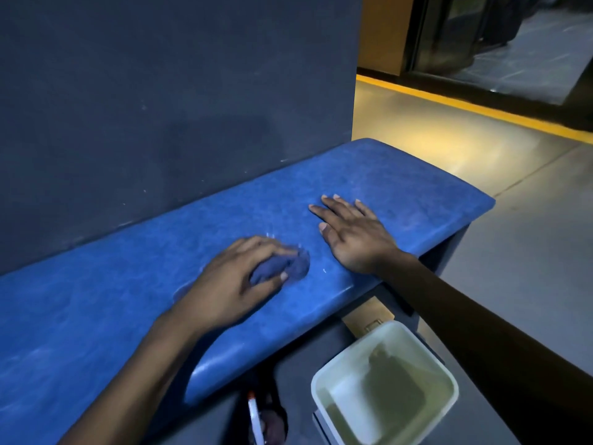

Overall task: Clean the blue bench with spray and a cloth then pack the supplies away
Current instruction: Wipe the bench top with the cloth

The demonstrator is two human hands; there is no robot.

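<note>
The blue bench (401, 181) runs from the lower left to the right, against a dark wall. My left hand (234, 281) presses a bunched blue cloth (288, 268) onto the middle of the seat, fingers curled over it. Thin wet streaks shine on the seat around the cloth. My right hand (349, 232) lies flat on the bench just right of the cloth, fingers spread, holding nothing. A white and orange nozzle of what looks like a spray bottle (255, 415) shows on the floor below the bench's front edge.
A pale square bin (449, 396) stands open on the floor at the lower right, below the bench. The dark wall (160, 107) backs the bench. Beyond the bench's right end lies grey floor with a yellow stripe (481, 107).
</note>
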